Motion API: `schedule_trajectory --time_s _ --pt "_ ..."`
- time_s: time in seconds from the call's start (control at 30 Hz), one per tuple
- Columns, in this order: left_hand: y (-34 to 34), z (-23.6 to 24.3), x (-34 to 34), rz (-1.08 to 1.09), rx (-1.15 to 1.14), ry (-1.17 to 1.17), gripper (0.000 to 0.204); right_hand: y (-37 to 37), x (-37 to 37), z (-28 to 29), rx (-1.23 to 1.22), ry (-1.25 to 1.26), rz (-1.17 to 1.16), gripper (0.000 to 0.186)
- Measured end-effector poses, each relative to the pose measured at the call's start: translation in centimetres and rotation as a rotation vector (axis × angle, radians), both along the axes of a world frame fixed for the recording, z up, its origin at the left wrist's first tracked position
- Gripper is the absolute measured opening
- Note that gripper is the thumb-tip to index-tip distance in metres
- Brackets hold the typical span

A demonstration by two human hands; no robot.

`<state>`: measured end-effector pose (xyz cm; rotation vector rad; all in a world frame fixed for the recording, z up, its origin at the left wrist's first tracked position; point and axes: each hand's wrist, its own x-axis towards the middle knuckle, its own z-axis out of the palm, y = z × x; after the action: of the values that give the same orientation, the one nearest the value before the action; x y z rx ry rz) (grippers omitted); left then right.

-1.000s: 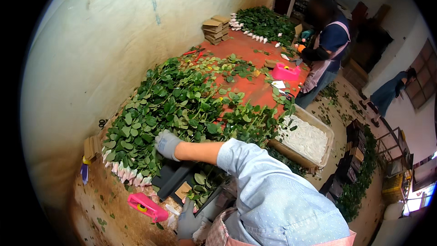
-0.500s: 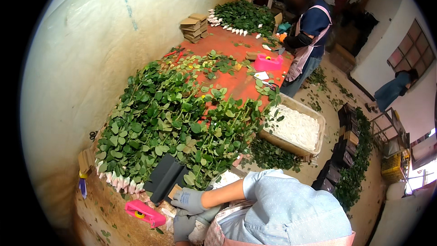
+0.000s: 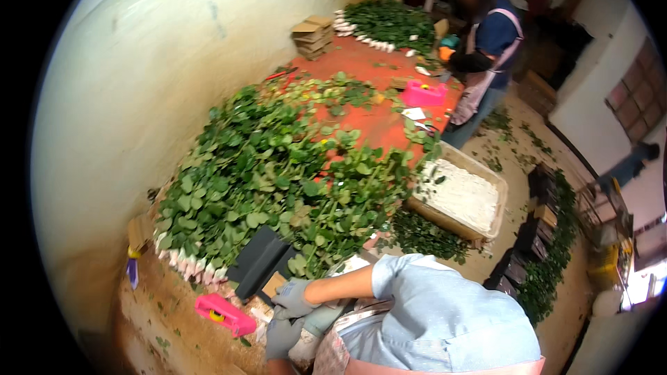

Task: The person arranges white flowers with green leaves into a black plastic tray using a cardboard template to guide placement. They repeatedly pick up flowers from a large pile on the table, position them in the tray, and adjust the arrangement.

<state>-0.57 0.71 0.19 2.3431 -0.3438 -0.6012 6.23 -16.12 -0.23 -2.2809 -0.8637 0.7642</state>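
Note:
My right hand (image 3: pixel 293 297), in a grey glove, has its fingers curled beside a small piece of cardboard (image 3: pixel 274 286). Just below it, my left hand (image 3: pixel 282 337), also gloved in grey, is closed and close against the right one. What either hand holds is hidden. The cardboard lies against a dark grey angled stand (image 3: pixel 261 257) on the table. Left of my hands sits a pink tape dispenser (image 3: pixel 226 314). Beyond the stand spreads a large heap of leafy rose stems (image 3: pixel 278 160), with a row of pale pink rose heads (image 3: pixel 187 264) at its near left edge.
A tub of white material (image 3: pixel 462 198) stands right of the heap. Farther back are another pink dispenser (image 3: pixel 424 94), stacked cardboard (image 3: pixel 313 37) and more roses (image 3: pixel 389 24). A co-worker (image 3: pixel 490 48) in a pink apron stands there. Dark boxes with greenery (image 3: pixel 535 250) line the floor at right.
The whole view has shifted, so the table and heap appear farther right. My hands stay together by the cardboard with little change. A distant person at the far right has moved.

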Motion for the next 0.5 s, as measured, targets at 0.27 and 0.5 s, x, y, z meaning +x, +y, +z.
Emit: schedule_trajectory --time_s 0.27,0.5 --pt "1.6 -2.9 0.1 -0.032 0.123 0.035 0.042 0.0 0.9 -1.7 0.008 -0.081 0.075 0.056" --pt "1.7 -1.9 -0.7 -0.026 0.211 0.010 0.071 2.1 9.1 7.5 0.391 -0.393 0.021 0.033"
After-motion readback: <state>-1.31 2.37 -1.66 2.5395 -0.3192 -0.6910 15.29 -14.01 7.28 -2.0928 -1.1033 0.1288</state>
